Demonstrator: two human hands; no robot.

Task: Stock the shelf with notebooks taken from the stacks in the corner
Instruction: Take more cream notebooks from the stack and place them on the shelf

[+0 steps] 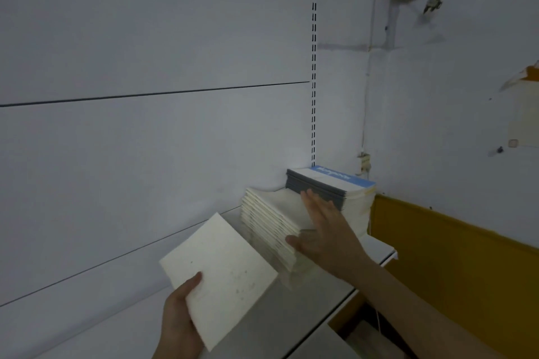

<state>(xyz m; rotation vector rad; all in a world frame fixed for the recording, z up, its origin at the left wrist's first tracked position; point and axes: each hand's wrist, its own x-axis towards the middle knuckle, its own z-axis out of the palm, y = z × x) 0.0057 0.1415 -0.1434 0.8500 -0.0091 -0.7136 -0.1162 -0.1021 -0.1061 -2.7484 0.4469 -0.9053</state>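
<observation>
White shelf (376, 251), notebook stacks (271, 221) cornered

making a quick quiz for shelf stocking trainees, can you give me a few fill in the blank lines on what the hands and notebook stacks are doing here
1. The cream notebook is held in the ____ hand.
2. The right hand lies open and flat on the ____ stack of cream notebooks.
3. The top cover of the taller stack in the corner has a ____ band.
4. A coiled ____ hangs on the wall at upper right.

Missing words: left; lower; blue; cable
</observation>
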